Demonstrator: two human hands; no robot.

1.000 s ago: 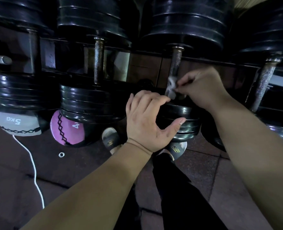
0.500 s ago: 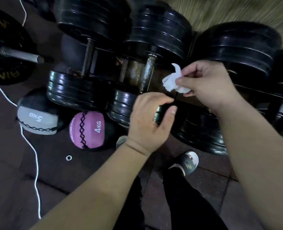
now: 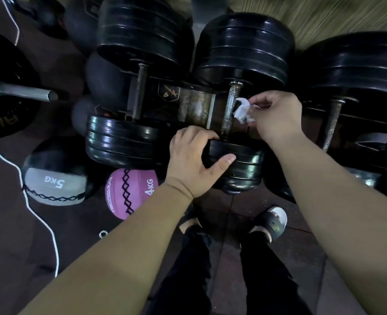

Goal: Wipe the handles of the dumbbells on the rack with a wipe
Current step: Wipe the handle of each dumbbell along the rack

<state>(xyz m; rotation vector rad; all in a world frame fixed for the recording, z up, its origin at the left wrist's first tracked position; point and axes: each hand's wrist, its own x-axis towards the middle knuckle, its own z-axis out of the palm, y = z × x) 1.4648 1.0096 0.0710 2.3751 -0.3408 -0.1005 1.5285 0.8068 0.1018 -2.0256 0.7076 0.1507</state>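
Wipe [image 3: 242, 111] in R hand [image 3: 276, 115], touching 1 handle [image 3: 231, 108].

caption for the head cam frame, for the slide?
Right hand brings a crumpled wipe to a dumbbell handle while left hand steadies its near plates.

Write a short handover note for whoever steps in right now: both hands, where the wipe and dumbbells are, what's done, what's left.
Left hand: grips the near plate stack of the middle dumbbell, steadying it.
Right hand: pinches the crumpled white wipe right beside that dumbbell's handle; actual contact is unclear.
Other handles: one to the left, one to the right, both untouched now.
Done: cannot tell from this view which handles are already clean.
Left: wipe the middle handle along its length, then move on along the rack.
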